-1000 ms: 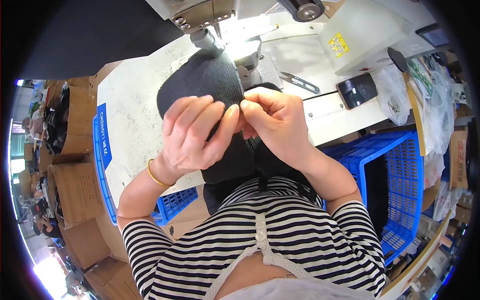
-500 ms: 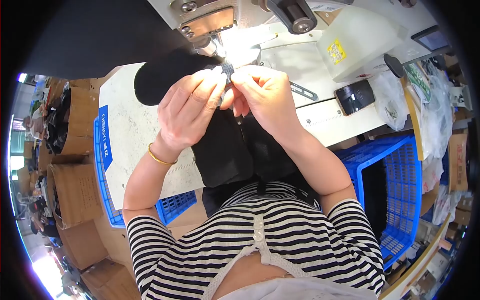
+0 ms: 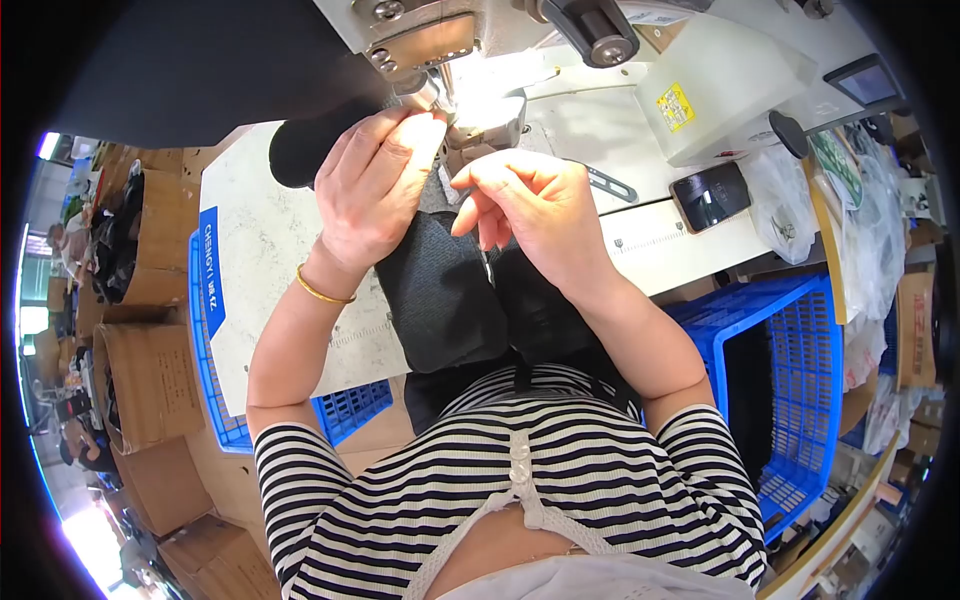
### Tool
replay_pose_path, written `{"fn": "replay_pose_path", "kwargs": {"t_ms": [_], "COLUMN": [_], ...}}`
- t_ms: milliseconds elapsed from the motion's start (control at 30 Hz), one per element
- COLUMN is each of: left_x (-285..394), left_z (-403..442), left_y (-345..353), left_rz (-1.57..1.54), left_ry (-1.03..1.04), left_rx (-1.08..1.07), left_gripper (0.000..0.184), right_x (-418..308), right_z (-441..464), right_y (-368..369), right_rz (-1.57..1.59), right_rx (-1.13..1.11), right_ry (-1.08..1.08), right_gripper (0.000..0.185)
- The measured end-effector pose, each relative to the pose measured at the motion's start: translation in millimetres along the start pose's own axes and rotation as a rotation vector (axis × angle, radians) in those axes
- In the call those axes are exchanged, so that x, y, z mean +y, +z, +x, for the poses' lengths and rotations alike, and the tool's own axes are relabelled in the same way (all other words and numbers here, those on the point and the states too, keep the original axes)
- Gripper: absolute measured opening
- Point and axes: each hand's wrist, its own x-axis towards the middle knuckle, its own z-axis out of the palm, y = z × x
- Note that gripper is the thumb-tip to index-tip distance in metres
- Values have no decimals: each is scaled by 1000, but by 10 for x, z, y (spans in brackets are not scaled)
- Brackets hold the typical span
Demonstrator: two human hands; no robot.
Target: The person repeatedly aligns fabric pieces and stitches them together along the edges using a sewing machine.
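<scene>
Right hand (image 3: 538,205) has been drawn away from left hand (image 3: 365,205).
Black cloth (image 3: 300,155) is laid by the table's (image 3: 268,265) far edge; the left hand is bunched beside it, grip unclear; the right is loosely spread.

The left hand (image 3: 372,190) hides part of the black cloth (image 3: 300,155) behind it. Its fingertips seem to pinch something, though glare under the machine (image 3: 425,45) makes that hard to tell. The machine's top is cut off by the upper edge. The right hand (image 3: 540,205) covers one end of the snips (image 3: 612,186). Print on the yellow label (image 3: 675,107) is too small to read. The table (image 3: 250,260) conceals much of the left crate (image 3: 355,408).
</scene>
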Motion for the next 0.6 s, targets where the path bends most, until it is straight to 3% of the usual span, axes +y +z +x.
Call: {"fn": "replay_pose_path", "kwargs": {"t_ms": [400,600], "left_x": [181,186], "left_z": [96,27], "left_y": [-72,-50], "left_rz": [16,-163], "left_ry": [-137,-294], "left_rx": [-121,-137], "left_gripper": [36,38], "right_x": [35,76], "right_z": [-54,-62], "right_y": [29,65], "right_rz": [-43,-30], "right_rx": [-61,-98], "right_ry": [64,79], "right_gripper": [22,21]}}
